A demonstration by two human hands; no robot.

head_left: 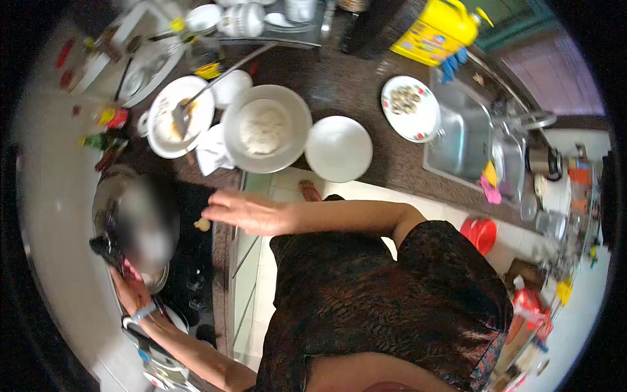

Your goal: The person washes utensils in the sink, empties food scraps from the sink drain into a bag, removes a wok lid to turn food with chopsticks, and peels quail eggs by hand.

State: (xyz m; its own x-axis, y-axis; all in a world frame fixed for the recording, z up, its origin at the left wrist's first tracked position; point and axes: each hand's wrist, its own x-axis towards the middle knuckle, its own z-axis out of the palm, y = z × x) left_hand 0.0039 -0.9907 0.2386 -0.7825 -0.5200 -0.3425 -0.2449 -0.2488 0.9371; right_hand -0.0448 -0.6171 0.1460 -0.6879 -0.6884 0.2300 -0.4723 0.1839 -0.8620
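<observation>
My left hand (pixel 132 292), with a watch on the wrist, is closed at the near edge of a large round metal pan (pixel 158 277) on the stove. In its fingers is a pink cloth (pixel 132 269), beside a black handle (pixel 104 245). The pan's middle is blurred, so its contents cannot be made out. My right hand (pixel 248 212) is open, fingers stretched out over the counter's edge next to the black stovetop (pixel 196 261). Just below its fingertips is a small beige lump (pixel 202 225); whether they touch it is unclear.
Ahead stand a plate with sauce and a ladle (pixel 179 117), a metal bowl of white food (pixel 264 127) and a white bowl (pixel 339 149). A floral plate (pixel 410 109) sits beside the sink (pixel 460 140). Behind are a yellow jug (pixel 434 32) and, on the floor, a red bucket (pixel 480 234).
</observation>
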